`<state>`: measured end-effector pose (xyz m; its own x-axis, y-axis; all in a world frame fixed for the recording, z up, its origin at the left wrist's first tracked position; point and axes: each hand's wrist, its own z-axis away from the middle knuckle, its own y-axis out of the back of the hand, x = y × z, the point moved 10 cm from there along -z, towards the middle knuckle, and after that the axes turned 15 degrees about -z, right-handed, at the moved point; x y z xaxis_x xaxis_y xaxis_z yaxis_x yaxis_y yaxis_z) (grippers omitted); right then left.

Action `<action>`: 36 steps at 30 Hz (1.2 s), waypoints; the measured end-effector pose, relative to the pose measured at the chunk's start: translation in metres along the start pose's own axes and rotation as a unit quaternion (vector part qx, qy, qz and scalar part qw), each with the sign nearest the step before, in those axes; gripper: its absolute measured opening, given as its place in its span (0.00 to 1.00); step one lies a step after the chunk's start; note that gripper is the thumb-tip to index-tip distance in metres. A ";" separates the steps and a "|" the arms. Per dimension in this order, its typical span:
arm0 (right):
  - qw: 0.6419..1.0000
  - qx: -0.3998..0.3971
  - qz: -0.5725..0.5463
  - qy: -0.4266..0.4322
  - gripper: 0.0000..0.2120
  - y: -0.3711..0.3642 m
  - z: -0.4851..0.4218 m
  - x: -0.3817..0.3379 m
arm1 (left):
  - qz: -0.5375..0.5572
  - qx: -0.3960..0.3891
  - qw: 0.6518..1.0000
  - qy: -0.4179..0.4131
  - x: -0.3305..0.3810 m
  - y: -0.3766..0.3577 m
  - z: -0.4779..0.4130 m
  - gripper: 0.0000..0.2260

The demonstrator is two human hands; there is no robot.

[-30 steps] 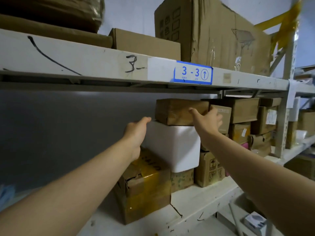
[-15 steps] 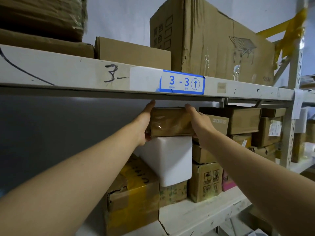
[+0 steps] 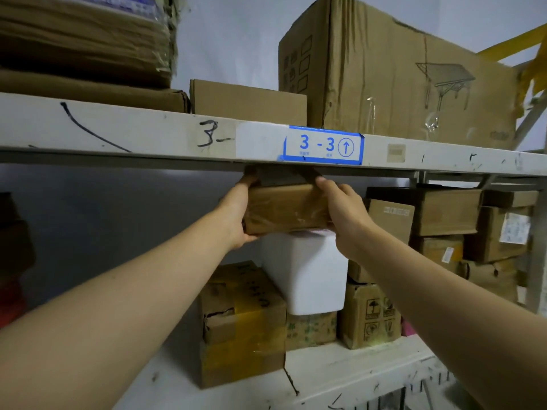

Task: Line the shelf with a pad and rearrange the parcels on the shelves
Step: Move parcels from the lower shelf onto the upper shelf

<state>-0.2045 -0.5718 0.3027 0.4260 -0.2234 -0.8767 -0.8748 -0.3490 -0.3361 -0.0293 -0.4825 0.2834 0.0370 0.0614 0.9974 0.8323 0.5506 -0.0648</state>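
Observation:
A small brown taped parcel (image 3: 285,210) sits on top of a white foam box (image 3: 310,273), just under the upper shelf beam (image 3: 148,134). My left hand (image 3: 236,214) grips the parcel's left end, with the thumb under its bottom edge. My right hand (image 3: 343,208) holds the right end, fingers curled over the top. The parcel's near edge looks slightly raised off the foam box. No pad is in view.
Below stand a yellow-taped carton (image 3: 242,327) and other small cartons (image 3: 370,316) on the lower shelf (image 3: 340,380). More parcels (image 3: 444,214) are stacked to the right. A big carton (image 3: 399,69) and flat boxes (image 3: 248,103) load the upper shelf marked 3-3.
Both hands reached up from beside the stack and closed on the ends of the brown parcel. The view has moved closer and tilted upward.

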 end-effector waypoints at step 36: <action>0.977 -0.042 -0.035 -0.207 0.33 -0.041 0.067 0.153 | -0.089 0.005 0.974 0.208 -0.208 0.101 0.024 0.23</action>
<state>-0.1189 -0.5308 0.1595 0.3391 0.1849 -0.9224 -0.8175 -0.4273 -0.3862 0.0336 -0.4199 0.0683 0.1142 -0.3769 0.9192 0.8401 0.5304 0.1131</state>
